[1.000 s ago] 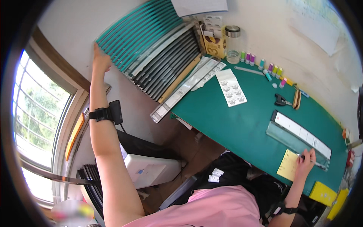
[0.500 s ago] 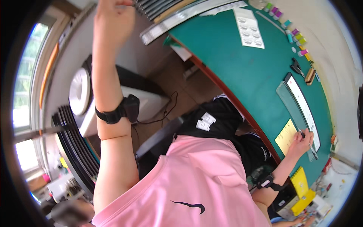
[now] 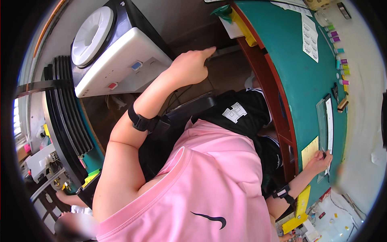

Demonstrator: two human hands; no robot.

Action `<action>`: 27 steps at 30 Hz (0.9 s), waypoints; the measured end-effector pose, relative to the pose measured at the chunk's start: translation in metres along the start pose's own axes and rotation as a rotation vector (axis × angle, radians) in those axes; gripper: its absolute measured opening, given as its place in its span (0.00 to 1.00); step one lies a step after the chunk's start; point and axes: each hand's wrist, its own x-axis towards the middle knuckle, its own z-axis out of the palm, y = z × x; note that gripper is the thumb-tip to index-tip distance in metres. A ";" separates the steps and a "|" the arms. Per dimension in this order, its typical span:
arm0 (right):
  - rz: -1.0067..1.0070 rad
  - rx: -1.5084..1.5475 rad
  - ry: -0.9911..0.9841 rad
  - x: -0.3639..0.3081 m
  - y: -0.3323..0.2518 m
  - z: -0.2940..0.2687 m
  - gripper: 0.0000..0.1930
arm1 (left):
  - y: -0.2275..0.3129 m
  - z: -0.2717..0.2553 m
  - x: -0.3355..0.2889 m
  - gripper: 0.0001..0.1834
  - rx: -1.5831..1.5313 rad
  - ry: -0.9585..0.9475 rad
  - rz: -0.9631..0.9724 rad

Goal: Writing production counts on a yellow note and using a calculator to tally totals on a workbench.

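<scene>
My left hand [image 3: 193,66] is in the air between a white and dark water dispenser [image 3: 125,60] and the desk edge. One finger stretches out toward the desk, the others look bent, and nothing shows in it. My right hand [image 3: 319,163] rests at the near right of the green desk top, its fingers closed around a dark pen [image 3: 324,154]. Beside it lie a yellow sheet of paper [image 3: 310,151], a clear ruler [image 3: 321,117] and a white strip with a dark end [image 3: 330,125].
A printed white sheet [image 3: 309,38] lies on the green desk top [image 3: 278,40]. Small coloured bottles [image 3: 335,39], black scissors [image 3: 335,92] and a wooden block [image 3: 343,105] line the wall side. Black stacked panels [image 3: 66,113] stand at left, with another person [image 3: 74,226] below.
My left hand has come down and to the right, from beside the stacked panels to near the desk edge. The whole view has turned, showing more of the water dispenser. My right hand keeps the pen.
</scene>
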 end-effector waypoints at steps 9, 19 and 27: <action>0.011 -0.057 0.066 0.000 0.001 -0.021 0.10 | -0.012 0.002 0.018 0.21 0.068 -0.083 0.161; 0.010 0.074 -0.019 -0.011 -0.012 0.006 0.20 | 0.119 0.003 0.059 0.11 -0.056 -0.111 0.419; -0.027 -0.140 -0.055 -0.016 -0.009 0.005 0.20 | 0.289 0.086 0.055 0.10 -0.064 -0.368 1.293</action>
